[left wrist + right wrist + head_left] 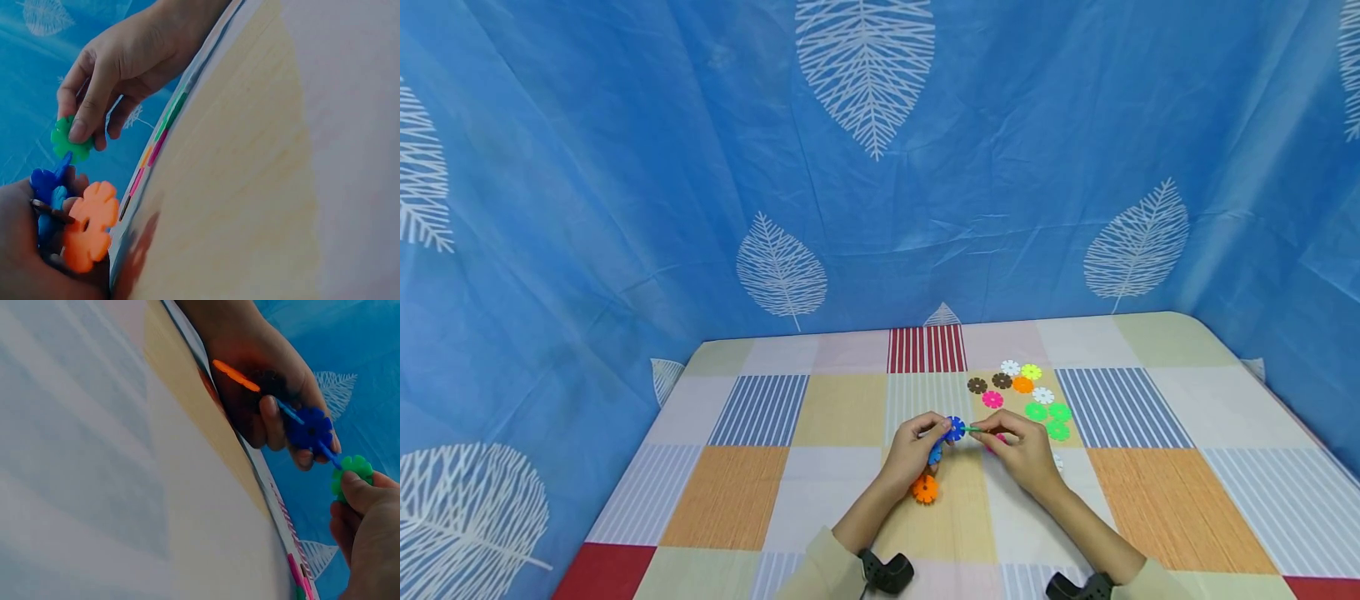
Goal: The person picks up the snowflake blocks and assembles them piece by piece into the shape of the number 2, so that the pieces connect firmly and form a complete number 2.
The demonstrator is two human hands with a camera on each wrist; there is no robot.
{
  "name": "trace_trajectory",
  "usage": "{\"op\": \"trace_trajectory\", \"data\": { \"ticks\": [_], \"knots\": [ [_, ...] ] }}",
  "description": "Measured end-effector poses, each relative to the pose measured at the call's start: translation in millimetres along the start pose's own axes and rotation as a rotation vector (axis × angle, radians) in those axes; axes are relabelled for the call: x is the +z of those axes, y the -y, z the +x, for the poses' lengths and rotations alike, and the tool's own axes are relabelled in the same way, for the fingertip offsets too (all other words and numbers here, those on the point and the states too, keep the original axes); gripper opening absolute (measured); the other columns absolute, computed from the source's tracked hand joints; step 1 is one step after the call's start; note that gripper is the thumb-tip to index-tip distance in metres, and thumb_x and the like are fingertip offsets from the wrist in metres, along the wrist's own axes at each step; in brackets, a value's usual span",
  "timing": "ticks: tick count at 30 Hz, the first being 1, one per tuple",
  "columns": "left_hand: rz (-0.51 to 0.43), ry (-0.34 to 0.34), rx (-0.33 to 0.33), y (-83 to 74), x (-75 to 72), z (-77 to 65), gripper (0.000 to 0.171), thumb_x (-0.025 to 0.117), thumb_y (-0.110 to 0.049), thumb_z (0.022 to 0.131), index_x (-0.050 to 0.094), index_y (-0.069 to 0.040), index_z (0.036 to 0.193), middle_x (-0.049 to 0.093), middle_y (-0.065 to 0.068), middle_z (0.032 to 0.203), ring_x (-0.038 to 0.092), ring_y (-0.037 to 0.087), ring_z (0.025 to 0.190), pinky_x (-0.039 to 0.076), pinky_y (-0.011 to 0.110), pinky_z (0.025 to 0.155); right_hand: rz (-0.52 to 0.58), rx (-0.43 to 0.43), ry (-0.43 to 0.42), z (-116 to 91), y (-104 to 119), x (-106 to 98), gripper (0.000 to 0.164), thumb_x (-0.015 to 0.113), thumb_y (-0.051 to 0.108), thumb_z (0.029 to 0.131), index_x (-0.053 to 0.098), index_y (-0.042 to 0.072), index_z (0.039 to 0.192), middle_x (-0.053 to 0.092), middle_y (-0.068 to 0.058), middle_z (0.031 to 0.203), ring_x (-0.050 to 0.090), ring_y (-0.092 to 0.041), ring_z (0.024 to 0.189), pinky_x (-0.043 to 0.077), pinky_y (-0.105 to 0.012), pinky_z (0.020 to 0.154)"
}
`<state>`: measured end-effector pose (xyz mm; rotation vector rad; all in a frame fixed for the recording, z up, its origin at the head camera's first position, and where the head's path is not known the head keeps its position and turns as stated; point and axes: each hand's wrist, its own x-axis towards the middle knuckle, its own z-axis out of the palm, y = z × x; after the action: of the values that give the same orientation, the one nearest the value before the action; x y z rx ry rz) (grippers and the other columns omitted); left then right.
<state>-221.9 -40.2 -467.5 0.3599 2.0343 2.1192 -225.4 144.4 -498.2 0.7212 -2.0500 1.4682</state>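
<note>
My left hand (916, 454) grips a chain of interlocking flower-shaped plastic discs. In the left wrist view, an orange disc (99, 219) hangs at the near end, with a light blue disc (55, 206) beyond it. A dark disc (270, 381) shows between orange and light blue in the right wrist view, partly hidden by fingers. At the far end sit dark blue discs (307, 431). With thumb and fingers my right hand (1021, 450) pinches a green disc (67, 140), its edge against a dark blue disc. Whether their slots are joined I cannot tell.
Past the right hand lie loose discs: several green ones (1057, 430), a pink one (992, 399), brown (977, 385), orange (1022, 384), yellow (1032, 372) and white (1042, 396). A patchwork cloth (842, 408) covers the table; a blue leaf-print curtain (1000, 208) stands behind.
</note>
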Motion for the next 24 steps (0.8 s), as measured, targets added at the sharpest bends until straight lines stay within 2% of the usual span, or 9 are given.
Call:
{"op": "trace_trajectory", "data": {
  "ticks": [2,5,8,10,12,15,19,22,24],
  "knots": [
    [-0.005,0.008,0.005,-1.2,0.1,-0.4,0.023,0.053,-0.012,0.094,0.060,0.010,0.089,0.055,0.025,0.072,0.039,0.007,0.041,0.036,0.015,0.038,-0.006,-0.017,-0.001,1.2,7.0,0.9,0.022,0.072,-0.015,0.069,0.067,0.005,0.077,0.069,-0.008,0.078,0.063,-0.013,0.066,0.050,-0.020,0.056],
    [-0.006,0.020,0.013,-0.7,0.2,-1.0,0.024,0.053,-0.012,0.094,0.060,0.010,0.089,0.054,0.035,0.081,0.039,0.007,0.042,0.037,0.015,0.039,-0.024,-0.021,0.002,3.9,21.1,0.3,0.019,0.072,-0.015,0.068,0.067,0.001,0.075,0.069,-0.010,0.076,0.061,-0.016,0.061,0.045,-0.020,0.050],
    [-0.003,0.027,0.003,0.0,0.8,-1.7,0.024,0.052,-0.011,0.095,0.059,0.011,0.089,0.053,0.036,0.081,0.039,0.007,0.044,0.036,0.015,0.039,-0.050,-0.016,0.012,6.0,32.5,-1.8,0.017,0.073,-0.014,0.068,0.066,0.000,0.075,0.069,-0.010,0.076,0.056,-0.017,0.055,0.040,-0.020,0.046],
    [0.010,0.026,-0.005,-0.5,1.6,-2.8,0.024,0.051,-0.010,0.095,0.058,0.011,0.088,0.054,0.036,0.081,0.039,0.007,0.044,0.036,0.016,0.040,-0.070,-0.009,0.034,6.0,34.8,-4.2,0.016,0.073,-0.012,0.069,0.068,0.001,0.078,0.069,-0.010,0.077,0.055,-0.019,0.057,0.043,-0.021,0.048],
    [0.020,0.016,-0.006,3.3,1.0,-1.2,0.022,0.050,-0.009,0.095,0.058,0.011,0.089,0.055,0.035,0.081,0.039,0.008,0.044,0.036,0.016,0.039,-0.097,-0.009,0.061,3.3,26.4,-7.5,0.019,0.074,-0.009,0.070,0.069,0.002,0.085,0.068,-0.008,0.082,0.055,-0.019,0.062,0.046,-0.024,0.050],
    [-0.002,-0.013,-0.004,15.9,-1.6,5.0,0.018,0.049,-0.010,0.096,0.058,0.005,0.098,0.058,0.026,0.075,0.039,0.008,0.044,0.036,0.017,0.038,-0.157,-0.014,0.095,-2.5,6.2,-19.9,0.026,0.074,-0.003,0.073,0.070,0.007,0.096,0.067,-0.004,0.090,0.053,-0.017,0.072,0.046,-0.025,0.055],
    [-0.040,-0.043,0.018,31.1,-4.1,13.2,0.020,0.049,-0.014,0.096,0.058,-0.007,0.113,0.058,0.010,0.071,0.040,0.008,0.043,0.035,0.018,0.036,-0.260,-0.017,0.096,-10.5,-15.3,-44.4,0.029,0.076,0.003,0.072,0.071,0.011,0.100,0.066,0.003,0.088,0.043,-0.013,0.071,0.037,-0.023,0.055],
    [-0.034,-0.045,0.035,31.5,-3.9,13.4,0.021,0.050,-0.016,0.096,0.060,-0.011,0.115,0.057,0.012,0.071,0.040,0.008,0.043,0.035,0.018,0.036,-0.337,0.014,0.135,-15.7,-19.6,-58.8,0.030,0.079,0.012,0.070,0.072,0.012,0.100,0.062,0.006,0.085,0.041,-0.010,0.073,0.035,-0.024,0.057],
    [-0.031,-0.043,0.037,30.6,-3.8,12.7,0.022,0.050,-0.016,0.096,0.062,-0.010,0.113,0.057,0.015,0.072,0.039,0.007,0.043,0.035,0.017,0.036,-0.411,0.028,0.195,-18.7,-21.2,-64.6,0.032,0.080,0.022,0.070,0.072,0.015,0.100,0.058,0.008,0.086,0.040,-0.008,0.077,0.036,-0.026,0.061]
  ]
}}
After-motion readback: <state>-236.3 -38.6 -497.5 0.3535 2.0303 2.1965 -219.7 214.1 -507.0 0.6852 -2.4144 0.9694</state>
